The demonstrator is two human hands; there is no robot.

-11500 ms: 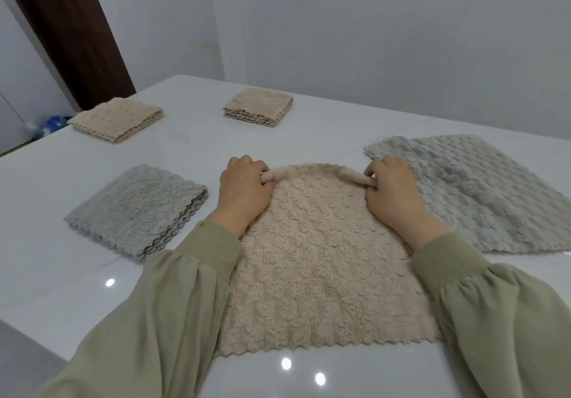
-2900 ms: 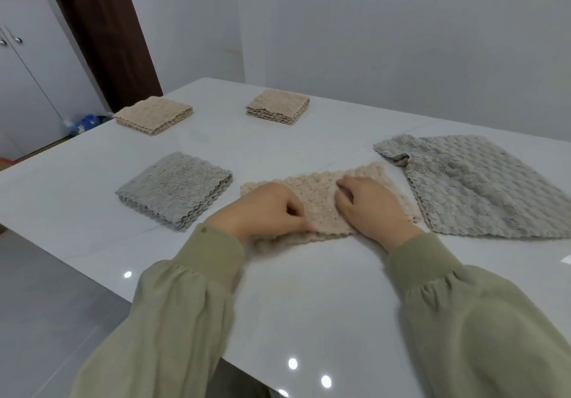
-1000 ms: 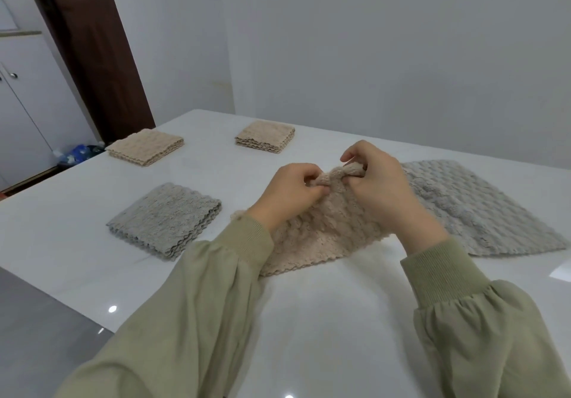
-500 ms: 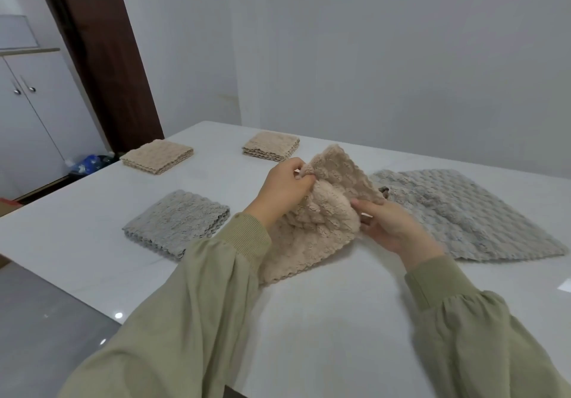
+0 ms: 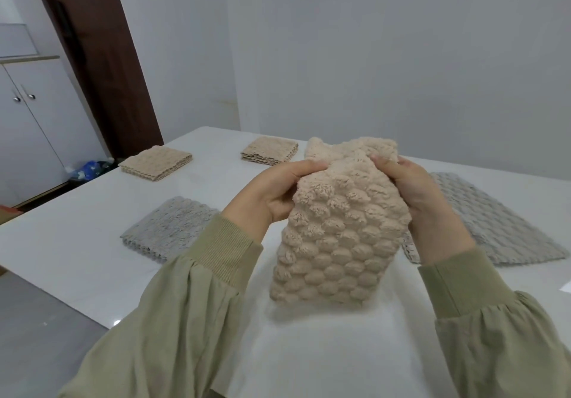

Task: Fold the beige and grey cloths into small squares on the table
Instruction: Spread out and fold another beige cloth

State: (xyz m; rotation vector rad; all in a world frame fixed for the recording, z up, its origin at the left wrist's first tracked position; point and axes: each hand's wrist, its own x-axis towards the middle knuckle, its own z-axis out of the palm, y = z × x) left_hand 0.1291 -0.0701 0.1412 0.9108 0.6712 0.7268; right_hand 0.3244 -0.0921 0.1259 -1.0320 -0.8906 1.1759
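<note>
Both hands [image 5: 272, 195] [image 5: 414, 190] grip beige cloth [image 5: 336, 237] top; long axis vertical, hanging above table [image 5: 77, 243].

folded cloths [image 5: 168, 227] left, flat cloth [image 5: 494, 221] right

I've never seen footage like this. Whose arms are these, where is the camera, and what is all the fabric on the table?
There is no machine here: these are a person's two bare hands, in green sleeves. The picture comes from one wide-angle camera worn on the person's head, looking forward and down. The left hand and the right hand each grip the top of a bumpy beige cloth, which hangs down towards the white table. On the table lie a folded grey square on the left and two folded beige squares farther back. On the right, a spread grey cloth lies not yet folded.
</note>
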